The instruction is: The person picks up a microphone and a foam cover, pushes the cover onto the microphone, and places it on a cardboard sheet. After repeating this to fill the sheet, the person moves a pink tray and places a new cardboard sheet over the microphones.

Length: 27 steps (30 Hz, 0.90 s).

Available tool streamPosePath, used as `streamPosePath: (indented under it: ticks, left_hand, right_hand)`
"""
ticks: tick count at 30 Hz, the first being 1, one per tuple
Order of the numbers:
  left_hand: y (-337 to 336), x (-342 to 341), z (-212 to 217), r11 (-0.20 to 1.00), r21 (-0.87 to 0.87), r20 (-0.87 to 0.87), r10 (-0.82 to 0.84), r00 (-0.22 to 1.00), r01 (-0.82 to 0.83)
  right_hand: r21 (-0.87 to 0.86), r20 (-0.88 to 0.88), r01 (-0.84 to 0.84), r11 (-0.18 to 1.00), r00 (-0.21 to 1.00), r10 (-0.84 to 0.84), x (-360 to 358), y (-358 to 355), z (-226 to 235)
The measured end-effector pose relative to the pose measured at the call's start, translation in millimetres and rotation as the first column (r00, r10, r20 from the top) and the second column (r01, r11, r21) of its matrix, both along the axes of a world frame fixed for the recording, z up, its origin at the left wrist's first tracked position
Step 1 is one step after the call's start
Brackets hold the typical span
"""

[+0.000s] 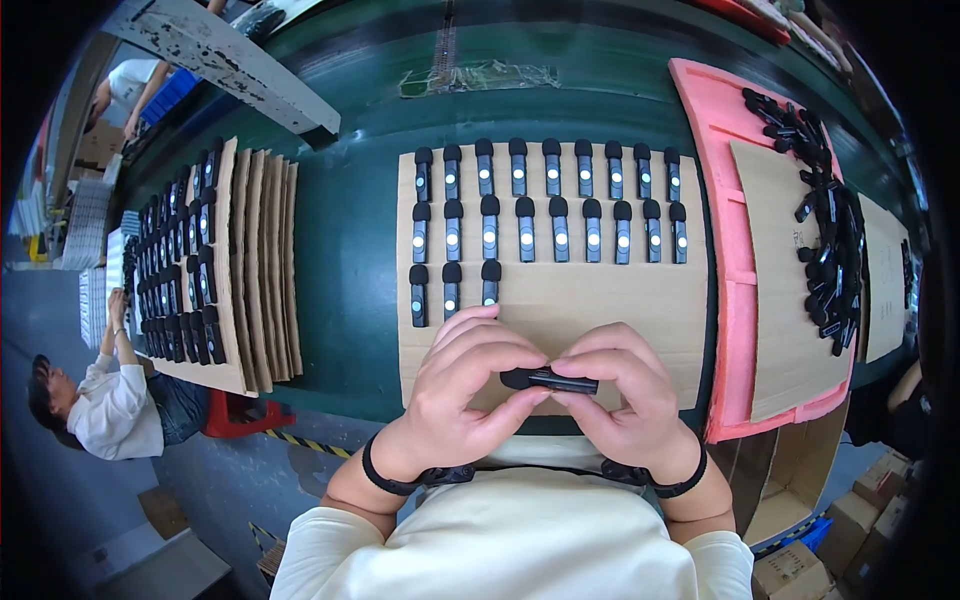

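Between both hands, above the near edge of a cardboard sheet [620, 300], I hold one small black clip-on microphone [560, 380] with a dark foam tip. My left hand [470, 375] pinches it near the foam end. The fingers of my right hand [625, 385] close on its other end, thumb below and fingertips above. On the sheet ahead lie rows of like microphones [553, 172], foam tips pointing away, each with a pale round spot. The shortest row is nearest; its last microphone [490, 283] lies just beyond my left fingers.
To the right, a pink foam tray [732, 235] bears cardboard and a loose heap of black microphones [832, 260]. On the left, stacked cardboard sheets [270, 260] carry more microphones. A metal post [230, 65] rises at the far left. A person [115, 405] works beyond the stack.
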<state>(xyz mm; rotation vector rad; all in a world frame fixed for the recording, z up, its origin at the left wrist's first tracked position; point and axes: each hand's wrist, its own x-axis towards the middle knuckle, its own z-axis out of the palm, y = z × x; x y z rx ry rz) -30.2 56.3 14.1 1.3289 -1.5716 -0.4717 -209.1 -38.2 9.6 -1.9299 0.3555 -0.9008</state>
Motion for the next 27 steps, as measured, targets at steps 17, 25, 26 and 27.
streamPosePath:
  ticks: [17, 25, 26, 27]
  left_hand:
    - [5.4, 21.9, -21.3, 0.975, 0.097, 0.356, 0.152, 0.922, -0.199]
    - [2.6, 24.8, -35.0, 0.948, 0.119, 0.538, 0.189, 0.822, -0.295]
    - [2.6, 25.0, -36.5, 0.946, 0.124, 0.546, 0.187, 0.817, -0.299]
    - [2.9, 25.7, -37.6, 0.946, 0.126, 0.542, 0.187, 0.819, -0.299]
  right_hand:
    - [-0.212, -0.193, 0.043, 0.976, 0.977, -0.085, 18.5, -12.7, -8.5]
    - [-0.399, -0.443, -0.074, 0.914, 0.888, -0.121, 27.0, -4.3, -26.8]
    - [-0.398, -0.448, -0.077, 0.914, 0.886, -0.121, 27.4, -3.0, -27.7]
    - [-0.404, -0.466, -0.092, 0.91, 0.876, -0.119, 28.2, -1.6, -28.5]
